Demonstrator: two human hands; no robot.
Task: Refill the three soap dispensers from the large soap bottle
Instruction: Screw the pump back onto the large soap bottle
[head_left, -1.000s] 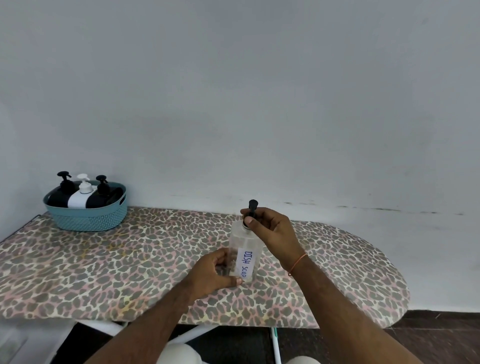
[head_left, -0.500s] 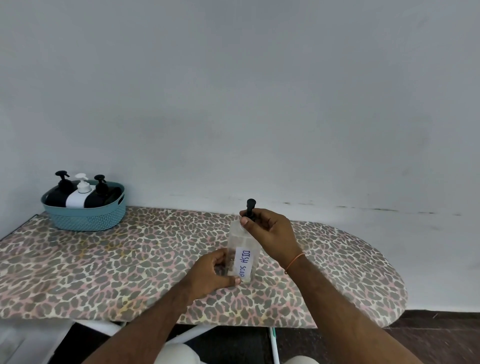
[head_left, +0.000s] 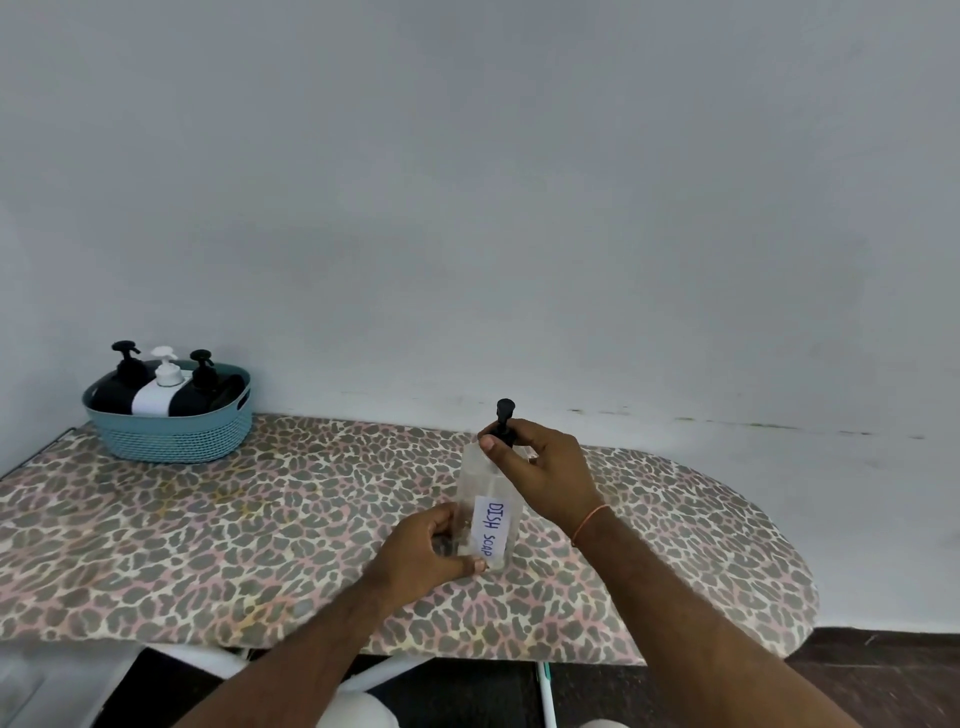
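While bottle (head_left: 485, 499) stood upright | left hand (head_left: 428, 553) gripped base | right hand (head_left: 540, 473) pinched pump (head_left: 505, 423) | looked light, near-empty, slick plastic.

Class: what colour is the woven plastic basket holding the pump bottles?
Teal woven plastic basket, head view.

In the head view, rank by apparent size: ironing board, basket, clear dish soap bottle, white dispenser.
1. Ironing board
2. Basket
3. Dish soap bottle, though it is nearer the camera, so its rank against the basket is unsure
4. White dispenser, partly hidden
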